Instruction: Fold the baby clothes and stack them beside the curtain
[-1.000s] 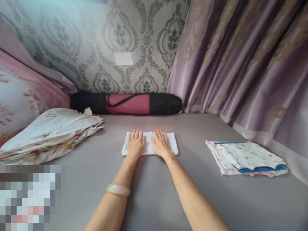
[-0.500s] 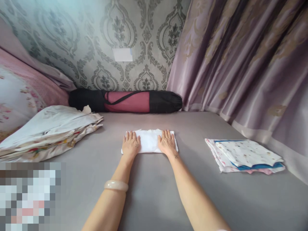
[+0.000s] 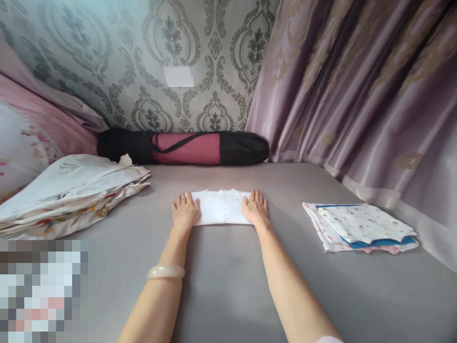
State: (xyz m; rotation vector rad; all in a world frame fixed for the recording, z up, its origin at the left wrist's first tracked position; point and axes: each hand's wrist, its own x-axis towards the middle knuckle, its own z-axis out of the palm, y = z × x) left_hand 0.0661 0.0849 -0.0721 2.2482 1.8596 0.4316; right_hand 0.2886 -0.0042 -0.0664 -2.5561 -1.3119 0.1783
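A white folded cloth (image 3: 222, 207) lies flat on the grey bed sheet (image 3: 221, 281), straight ahead of me. My left hand (image 3: 185, 210) rests palm down over its left end, fingers stretched out and thumb on the cloth. Over the right end lies my right hand (image 3: 255, 207), also flat, with its fingers pointing away from me. Both hands cover the cloth's side edges. Neither hand grips anything.
To the right sits a stack of folded patterned cloths (image 3: 367, 224). A pile of pale fabric (image 3: 82, 176) is on the left. Against the wall lies a long black and maroon bag (image 3: 185, 148). A purple curtain (image 3: 303, 95) hangs at the right. The lower left corner is pixelated.
My hands have slid outward, the left one leftward and the right one rightward, to the ends of the white cloth. More of its middle shows. The view has shifted slightly.
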